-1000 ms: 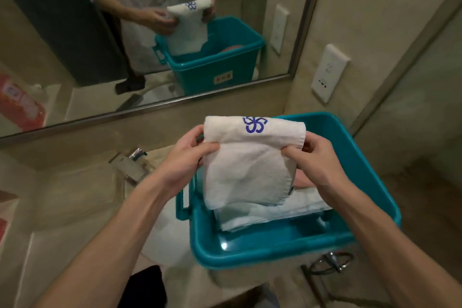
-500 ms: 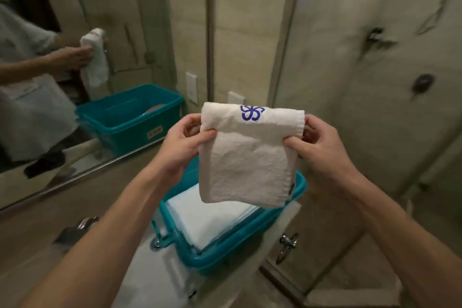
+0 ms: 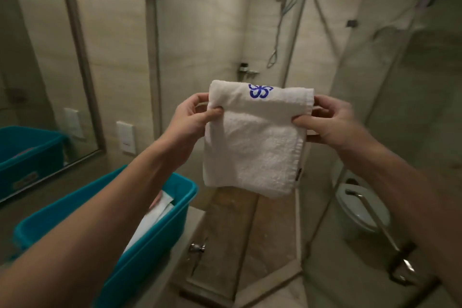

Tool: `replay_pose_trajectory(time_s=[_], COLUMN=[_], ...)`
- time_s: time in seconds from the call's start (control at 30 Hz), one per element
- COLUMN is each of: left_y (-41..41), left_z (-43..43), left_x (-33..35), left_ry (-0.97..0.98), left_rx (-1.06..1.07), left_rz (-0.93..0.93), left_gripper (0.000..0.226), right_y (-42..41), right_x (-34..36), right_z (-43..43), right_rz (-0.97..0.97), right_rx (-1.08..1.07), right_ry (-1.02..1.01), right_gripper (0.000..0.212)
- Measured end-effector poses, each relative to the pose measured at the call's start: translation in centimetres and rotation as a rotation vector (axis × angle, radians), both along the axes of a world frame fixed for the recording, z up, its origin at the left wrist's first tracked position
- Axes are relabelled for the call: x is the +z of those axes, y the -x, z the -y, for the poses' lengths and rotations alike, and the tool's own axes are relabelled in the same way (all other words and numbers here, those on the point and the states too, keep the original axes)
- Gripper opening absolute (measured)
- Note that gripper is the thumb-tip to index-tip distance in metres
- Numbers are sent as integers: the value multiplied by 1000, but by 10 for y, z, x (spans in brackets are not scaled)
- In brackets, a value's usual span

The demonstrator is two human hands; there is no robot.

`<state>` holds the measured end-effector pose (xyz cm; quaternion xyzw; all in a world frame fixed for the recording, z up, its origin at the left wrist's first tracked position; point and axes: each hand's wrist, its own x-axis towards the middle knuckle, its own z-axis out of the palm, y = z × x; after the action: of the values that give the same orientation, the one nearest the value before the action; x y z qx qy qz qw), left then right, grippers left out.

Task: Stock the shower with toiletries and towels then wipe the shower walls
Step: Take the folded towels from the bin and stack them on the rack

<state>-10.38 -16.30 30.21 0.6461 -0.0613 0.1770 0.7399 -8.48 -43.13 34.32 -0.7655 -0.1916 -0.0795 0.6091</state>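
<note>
Swung away from the teal bin (image 3: 140, 227) toward the glass shower (image 3: 325, 82), both hands, left hand (image 3: 192, 117) and right hand (image 3: 327, 121), pinch the folded towel (image 3: 252, 147) aloft by its top edge; a loosened fold could drop open.

Your white folded terry towel (image 3: 255, 142) is plain, with a blue flower-shaped embroidered logo (image 3: 260, 91) near the top fold and a small dark tag (image 3: 299, 174) on its right edge. On your left, the teal rectangular plastic bin (image 3: 155, 252) holds white folded linens (image 3: 152, 220). The beige glossy wall tiles (image 3: 200, 32) have faint horizontal streaks. The stone shower floor (image 3: 250, 227) is mottled brown. The rectangular wall plate (image 3: 125, 137) and ceramic toilet (image 3: 360, 210) are white.
</note>
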Motion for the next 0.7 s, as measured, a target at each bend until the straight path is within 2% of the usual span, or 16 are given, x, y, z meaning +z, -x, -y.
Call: replay_pose_trajectory(time_s=[0.37, 0.7], left_y=[29, 38], left_z=[217, 380], left_x=[60, 95], left_ry=[-16, -67], left_rx=[-317, -653], left_rz=[100, 179], left_gripper=[21, 19], right_y=[112, 206], right_x=[43, 76], right_z=[210, 338], right_rz=[89, 191], right_rx=[-373, -731], right_ry=[1, 51], right_gripper=[28, 29])
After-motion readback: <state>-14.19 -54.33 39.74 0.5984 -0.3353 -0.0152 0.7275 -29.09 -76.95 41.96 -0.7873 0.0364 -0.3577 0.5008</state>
